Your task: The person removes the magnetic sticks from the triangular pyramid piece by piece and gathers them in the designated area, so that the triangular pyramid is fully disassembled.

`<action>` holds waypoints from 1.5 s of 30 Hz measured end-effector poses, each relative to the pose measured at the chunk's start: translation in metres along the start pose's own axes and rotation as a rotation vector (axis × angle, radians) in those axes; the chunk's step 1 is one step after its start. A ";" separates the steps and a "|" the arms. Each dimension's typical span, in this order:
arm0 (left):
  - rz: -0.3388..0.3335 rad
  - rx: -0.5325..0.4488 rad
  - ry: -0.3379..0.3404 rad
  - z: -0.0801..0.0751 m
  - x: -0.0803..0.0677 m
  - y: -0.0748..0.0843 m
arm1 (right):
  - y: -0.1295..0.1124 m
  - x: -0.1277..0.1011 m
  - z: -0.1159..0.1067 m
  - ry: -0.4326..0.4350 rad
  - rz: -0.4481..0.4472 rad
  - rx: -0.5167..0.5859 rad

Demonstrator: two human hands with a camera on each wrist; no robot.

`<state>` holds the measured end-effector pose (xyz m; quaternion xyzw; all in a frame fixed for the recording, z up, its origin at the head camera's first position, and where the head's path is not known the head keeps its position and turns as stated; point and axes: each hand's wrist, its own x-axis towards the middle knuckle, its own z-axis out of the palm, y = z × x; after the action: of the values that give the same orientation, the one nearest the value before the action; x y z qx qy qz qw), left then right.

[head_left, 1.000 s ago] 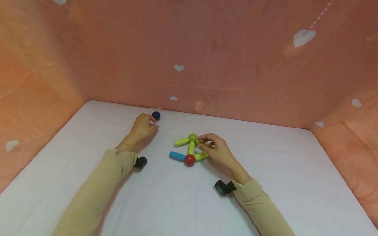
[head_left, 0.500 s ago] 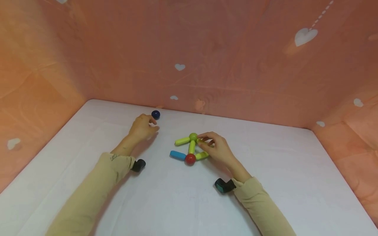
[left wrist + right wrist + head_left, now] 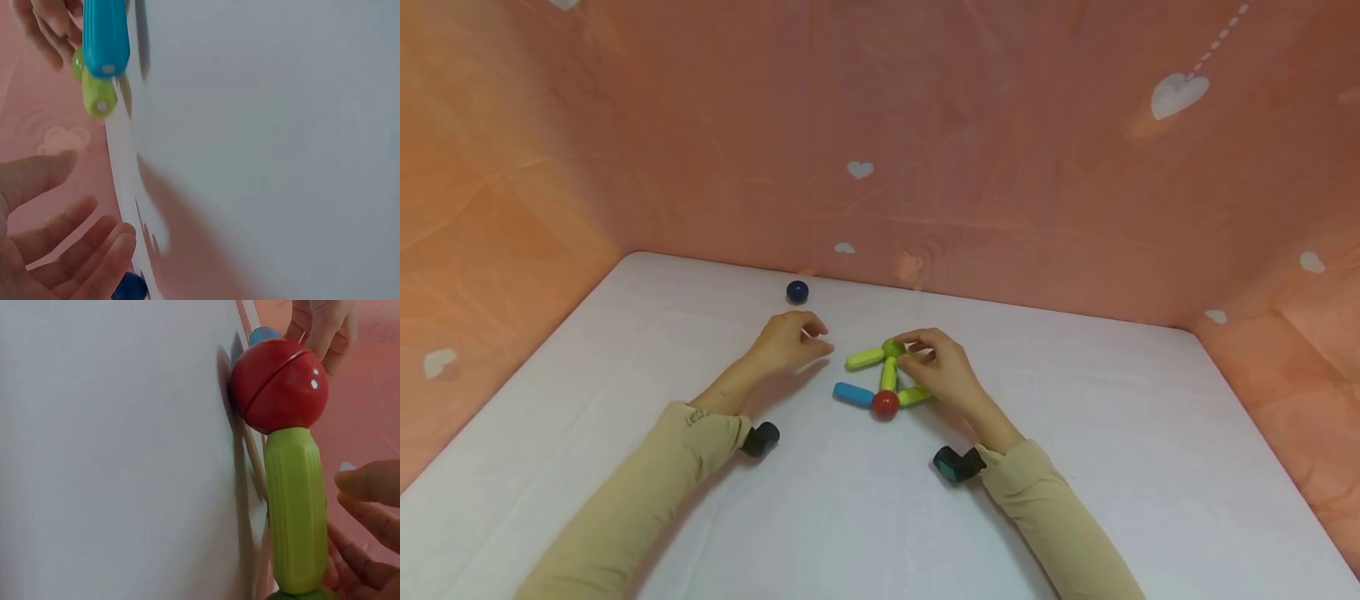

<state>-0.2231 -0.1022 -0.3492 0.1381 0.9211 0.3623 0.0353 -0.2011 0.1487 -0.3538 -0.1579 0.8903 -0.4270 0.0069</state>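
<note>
Balls and rods of a magnetic building set are joined on the table in the head view: a green ball (image 3: 892,347), a red ball (image 3: 886,404), several yellow-green rods (image 3: 865,359) and a blue rod (image 3: 853,394). My right hand (image 3: 946,375) pinches at the green ball with thumb and forefinger; it hides the structure's right side. In the right wrist view, a yellow-green rod (image 3: 295,509) runs from the red ball to another green ball (image 3: 301,595). My left hand (image 3: 788,343) hovers left of the structure, fingers relaxed, holding nothing. Beyond it lies a dark blue ball (image 3: 797,292).
The white table (image 3: 820,517) ends at the back against an orange-pink cloth (image 3: 1000,167) with white hearts, which also hangs at both sides. Each wrist wears a small black camera (image 3: 762,439).
My left hand has drawn away from the dark blue ball, moving right and nearer to the structure. My right fingertips have shifted slightly left onto the green ball. The dark blue ball stays put.
</note>
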 end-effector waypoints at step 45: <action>-0.060 -0.057 -0.124 0.029 0.008 0.028 | 0.000 0.020 0.010 -0.073 0.103 -0.076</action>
<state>-0.2200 -0.0613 -0.3511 0.1314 0.9101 0.3782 0.1068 -0.2189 0.1348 -0.3578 -0.1274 0.9119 -0.3861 0.0552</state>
